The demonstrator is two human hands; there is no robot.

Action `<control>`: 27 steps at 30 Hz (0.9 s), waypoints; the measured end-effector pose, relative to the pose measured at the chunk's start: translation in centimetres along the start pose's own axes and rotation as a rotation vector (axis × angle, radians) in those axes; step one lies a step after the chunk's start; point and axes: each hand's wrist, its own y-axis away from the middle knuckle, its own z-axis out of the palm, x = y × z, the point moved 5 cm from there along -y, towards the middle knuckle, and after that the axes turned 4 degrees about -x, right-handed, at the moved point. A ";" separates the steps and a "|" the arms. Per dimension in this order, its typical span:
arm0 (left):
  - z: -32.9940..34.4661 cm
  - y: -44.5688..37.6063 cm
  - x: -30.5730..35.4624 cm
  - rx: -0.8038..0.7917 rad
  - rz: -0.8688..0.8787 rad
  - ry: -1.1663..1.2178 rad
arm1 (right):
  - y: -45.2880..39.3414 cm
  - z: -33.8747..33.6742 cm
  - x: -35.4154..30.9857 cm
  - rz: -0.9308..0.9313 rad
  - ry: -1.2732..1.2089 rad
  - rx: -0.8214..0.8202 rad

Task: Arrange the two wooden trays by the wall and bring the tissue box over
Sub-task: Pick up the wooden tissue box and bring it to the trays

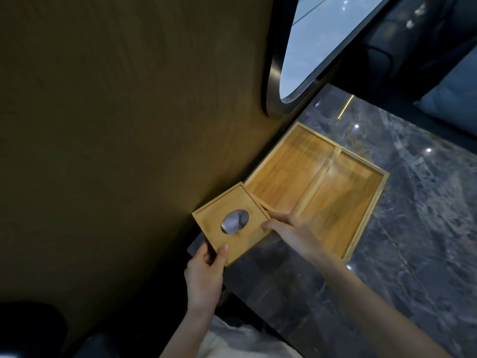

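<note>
Holding the wooden tissue box [230,224] at lower centre of the frame, both hands closed on it from opposite sides: the left hand [206,272] pinched its near corner, thumb on the lid, and the right hand [289,231] pressed fingertips against its right edge. This grip on the box kept it tilted, its far corner close to the brown wall [129,125] and its right corner overlapping the near end of the left tray. An oval opening in the lid showed pale tissue. Two wooden trays, the left tray [286,174] and the right tray [346,200], lay side by side, touching, on the dark marble counter [413,228], the left one against the wall. An oval mirror [322,42] hung at upper right.
</note>
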 end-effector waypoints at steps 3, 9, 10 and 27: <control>0.1 -0.1 -0.5 0.029 -0.044 0.090 | -0.5 -0.1 -0.1 0.004 0.005 -0.006; 0.8 -0.2 -0.9 0.066 -0.122 0.315 | -2.3 -0.5 -0.2 0.024 0.031 -0.020; 1.0 -0.3 -0.7 0.070 -0.118 0.342 | -2.6 -0.4 -0.3 0.019 0.048 -0.042; 2.1 -0.4 0.3 0.110 -0.095 0.430 | -3.8 -1.0 -0.9 -0.048 -0.004 -0.010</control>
